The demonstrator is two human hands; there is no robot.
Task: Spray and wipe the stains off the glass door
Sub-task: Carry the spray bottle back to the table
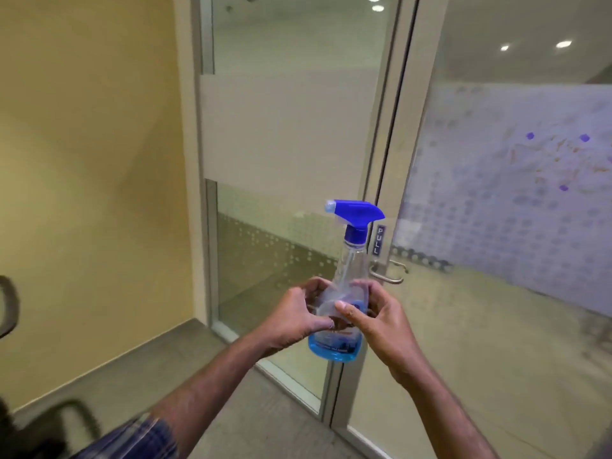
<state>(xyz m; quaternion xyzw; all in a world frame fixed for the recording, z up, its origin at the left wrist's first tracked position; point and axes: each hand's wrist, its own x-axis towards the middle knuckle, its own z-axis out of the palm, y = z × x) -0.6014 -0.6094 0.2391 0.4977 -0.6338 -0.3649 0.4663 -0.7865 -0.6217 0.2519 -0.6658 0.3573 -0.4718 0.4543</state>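
A clear spray bottle (347,260) with a blue trigger head and a little blue liquid at its bottom stands upright in front of me. My left hand (294,319) wraps its body from the left. My right hand (374,319) holds it from the right, thumb across the front. The nozzle points left. The glass door (496,293) fills the right side, with a dotted frosted band. Orange-brown stains (563,160) and three small purple marks sit on that band at the upper right. No cloth is in view.
A steel lever handle (390,273) and a "PULL" label (380,240) sit on the door's left frame, just behind the bottle. A fixed glass panel (291,127) with a frosted strip stands left of the door, then a yellow wall (92,160). A dark chair (49,425) shows at bottom left.
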